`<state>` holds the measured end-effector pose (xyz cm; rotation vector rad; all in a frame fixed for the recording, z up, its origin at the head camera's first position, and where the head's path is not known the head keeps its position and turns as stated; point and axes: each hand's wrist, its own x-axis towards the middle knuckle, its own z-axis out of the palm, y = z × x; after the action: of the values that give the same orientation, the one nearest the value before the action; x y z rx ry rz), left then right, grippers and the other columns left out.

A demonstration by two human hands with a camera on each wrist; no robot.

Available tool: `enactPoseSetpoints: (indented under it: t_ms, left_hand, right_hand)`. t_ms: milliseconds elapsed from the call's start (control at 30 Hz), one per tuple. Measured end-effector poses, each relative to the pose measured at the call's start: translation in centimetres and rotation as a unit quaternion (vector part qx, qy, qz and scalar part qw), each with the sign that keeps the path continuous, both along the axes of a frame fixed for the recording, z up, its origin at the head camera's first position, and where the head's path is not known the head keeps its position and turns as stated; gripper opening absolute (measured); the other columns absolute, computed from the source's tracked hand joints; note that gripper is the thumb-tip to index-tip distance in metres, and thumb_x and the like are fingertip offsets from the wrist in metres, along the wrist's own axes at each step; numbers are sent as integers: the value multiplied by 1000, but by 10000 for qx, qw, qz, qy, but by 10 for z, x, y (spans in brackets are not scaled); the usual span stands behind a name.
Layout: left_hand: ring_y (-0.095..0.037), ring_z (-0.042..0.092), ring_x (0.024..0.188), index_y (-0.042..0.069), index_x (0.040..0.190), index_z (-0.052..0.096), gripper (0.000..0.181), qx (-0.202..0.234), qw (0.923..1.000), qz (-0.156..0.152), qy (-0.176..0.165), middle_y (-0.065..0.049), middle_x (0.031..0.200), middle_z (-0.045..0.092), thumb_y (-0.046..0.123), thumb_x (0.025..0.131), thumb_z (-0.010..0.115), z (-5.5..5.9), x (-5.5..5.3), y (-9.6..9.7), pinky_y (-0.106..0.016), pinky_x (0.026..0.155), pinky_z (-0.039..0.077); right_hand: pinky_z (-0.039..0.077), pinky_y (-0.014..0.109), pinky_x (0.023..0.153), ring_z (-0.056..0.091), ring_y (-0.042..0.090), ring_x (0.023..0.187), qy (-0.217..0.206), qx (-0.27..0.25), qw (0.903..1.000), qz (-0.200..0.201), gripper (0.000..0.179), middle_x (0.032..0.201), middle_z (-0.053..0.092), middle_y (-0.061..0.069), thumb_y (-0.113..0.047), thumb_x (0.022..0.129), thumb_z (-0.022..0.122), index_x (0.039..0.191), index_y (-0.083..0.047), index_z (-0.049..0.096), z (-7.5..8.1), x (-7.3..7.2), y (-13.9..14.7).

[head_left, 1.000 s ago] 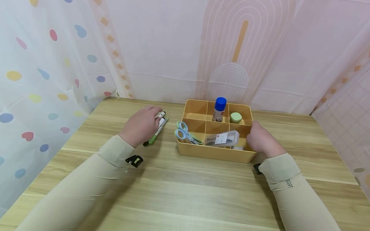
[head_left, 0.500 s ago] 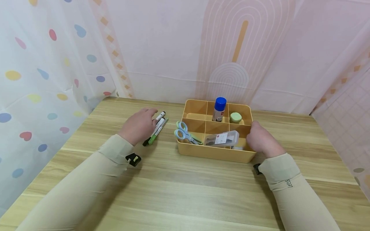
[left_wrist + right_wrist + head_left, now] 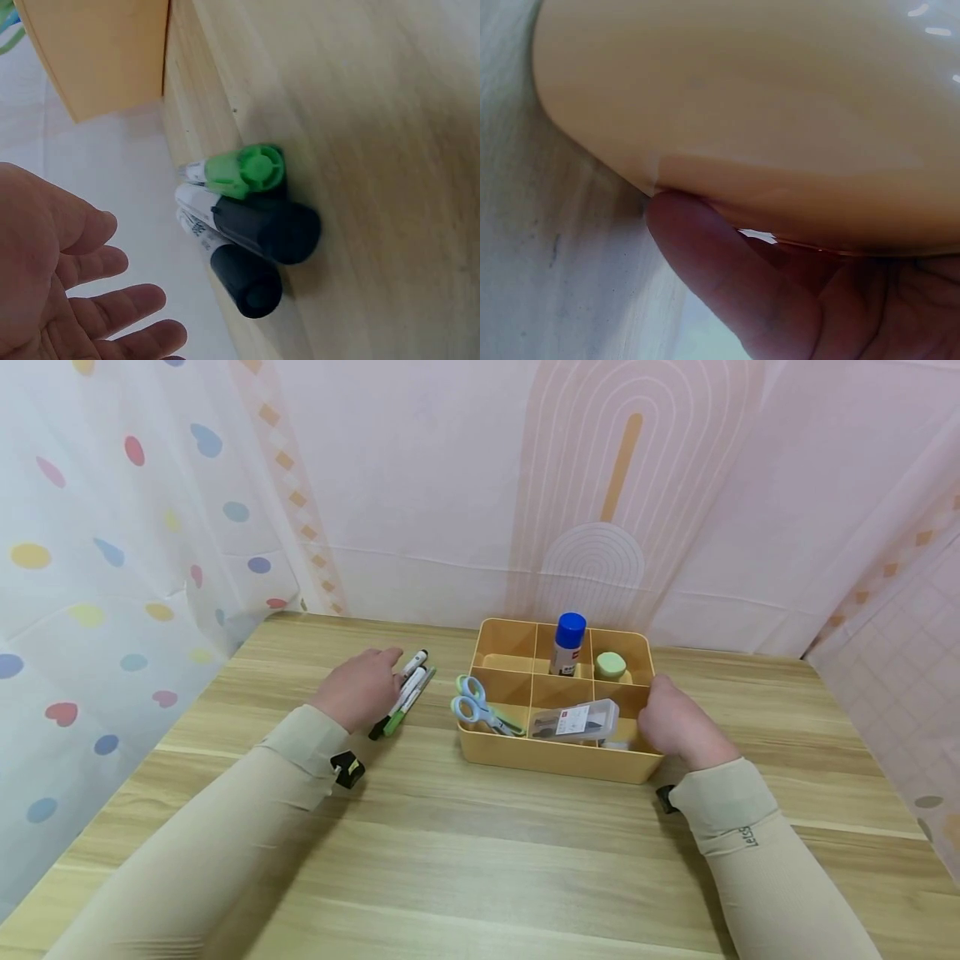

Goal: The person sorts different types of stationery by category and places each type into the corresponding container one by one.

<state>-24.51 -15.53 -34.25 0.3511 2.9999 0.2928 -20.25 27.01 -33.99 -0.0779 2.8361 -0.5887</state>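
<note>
My left hand (image 3: 356, 689) hovers beside three markers on the table, its fingers loose and holding nothing. In the left wrist view a green-ended marker (image 3: 259, 172) lies against a black-capped marker (image 3: 270, 229), with another black-capped marker (image 3: 247, 281) alongside; my fingers are apart from them. My right hand (image 3: 681, 722) grips the right wall of a yellow divided organizer box (image 3: 555, 762). In the right wrist view my thumb (image 3: 712, 259) presses the box's outer side; the fingers are largely hidden.
The box holds blue-and-green scissors (image 3: 480, 706) poking over its left rim, a clear plastic case (image 3: 576, 721), a blue-capped glue stick (image 3: 569, 643) and a small pale green item (image 3: 611, 666). Curtains hang behind the wooden table (image 3: 465, 860) and at both sides.
My left hand has drawn back slightly to the left, so more of the markers shows. My right hand and the box have stayed in place.
</note>
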Motion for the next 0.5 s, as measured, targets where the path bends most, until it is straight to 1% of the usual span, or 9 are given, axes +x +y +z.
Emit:
enactPoseSetpoints:
  t_ms: [200,367,500]
  left_hand:
    - [-48,46,145,-7,157,39,55,-75,9999,-121,-47,-31,156,48,20,110,43,-6,-7,-4,-61,119,39]
    - [-49,44,146,-9,156,39,54,-104,9997,-191,-118,-31,157,47,17,109,43,-10,-12,-4,-60,120,38]
    - [-48,46,145,-9,156,40,53,-152,9996,-227,-113,-31,156,48,16,109,42,-12,-15,-3,-59,120,38]
  right_hand:
    - [54,45,82,60,38,96,-106,-24,9999,-35,59,128,57,41,-3,93,39,142,26,23,2,0,-1]
    - [54,46,83,60,38,97,-102,11,9999,-12,59,128,58,42,-4,94,39,142,26,23,2,0,0]
    - [54,46,83,60,38,97,-111,21,9999,6,60,129,57,42,-5,95,39,142,27,22,1,0,1]
